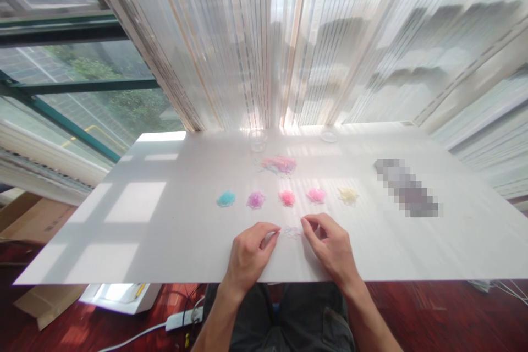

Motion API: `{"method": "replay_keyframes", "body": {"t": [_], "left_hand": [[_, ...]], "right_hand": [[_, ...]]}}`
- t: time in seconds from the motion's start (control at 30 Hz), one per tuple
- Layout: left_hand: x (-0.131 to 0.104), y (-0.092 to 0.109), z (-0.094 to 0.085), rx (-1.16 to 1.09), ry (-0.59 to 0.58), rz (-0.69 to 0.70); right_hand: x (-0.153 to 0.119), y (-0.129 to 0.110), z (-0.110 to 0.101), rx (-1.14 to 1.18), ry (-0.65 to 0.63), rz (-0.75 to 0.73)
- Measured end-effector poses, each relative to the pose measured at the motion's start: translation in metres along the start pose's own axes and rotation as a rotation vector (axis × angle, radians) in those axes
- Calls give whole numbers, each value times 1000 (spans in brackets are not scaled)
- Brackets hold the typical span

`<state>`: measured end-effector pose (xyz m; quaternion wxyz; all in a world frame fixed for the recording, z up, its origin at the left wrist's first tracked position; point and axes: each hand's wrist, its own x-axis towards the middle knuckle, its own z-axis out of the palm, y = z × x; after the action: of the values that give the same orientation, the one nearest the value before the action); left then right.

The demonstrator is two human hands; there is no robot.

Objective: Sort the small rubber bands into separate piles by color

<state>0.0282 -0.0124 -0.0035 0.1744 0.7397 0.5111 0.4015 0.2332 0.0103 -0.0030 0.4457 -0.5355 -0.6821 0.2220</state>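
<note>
Loose strands sit on the table between left hand and right hand, spread left-right, near both fingertips; neither hand clearly nearer. Both pinched narrow, can't tell if holding anything. Coloured piles lie beyond.

In front of you a white table stands against sheer striped curtains, with sunlight patches across its left side, a green-framed window showing shrubs beyond, and below, a dark-red wood floor with a cardboard box and white power strip at your left.
</note>
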Motion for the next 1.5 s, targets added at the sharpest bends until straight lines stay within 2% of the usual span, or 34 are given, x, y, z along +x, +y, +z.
{"method": "replay_keyframes", "body": {"t": [0.47, 0.63, 0.8, 0.9, 1.23, 1.5], "left_hand": [[0, 0, 0, -12, -2, 16], [0, 0, -1, -11, -14, 5], [-1, -1, 0, -9, -6, 28], [0, -1, 1, -4, 0, 29], [0, 0, 0, -11, -13, 28], [1, 1, -1, -6, -22, 19]], "right_hand": [[-1, 0, 0, 34, -2, 43], [9, 1, -10, 41, 38, 113], [33, 22, -31, -164, 136, 47], [42, 34, -36, -256, 131, 5], [45, 42, -30, -354, 121, -70], [43, 44, -33, -339, 127, -45]]}}
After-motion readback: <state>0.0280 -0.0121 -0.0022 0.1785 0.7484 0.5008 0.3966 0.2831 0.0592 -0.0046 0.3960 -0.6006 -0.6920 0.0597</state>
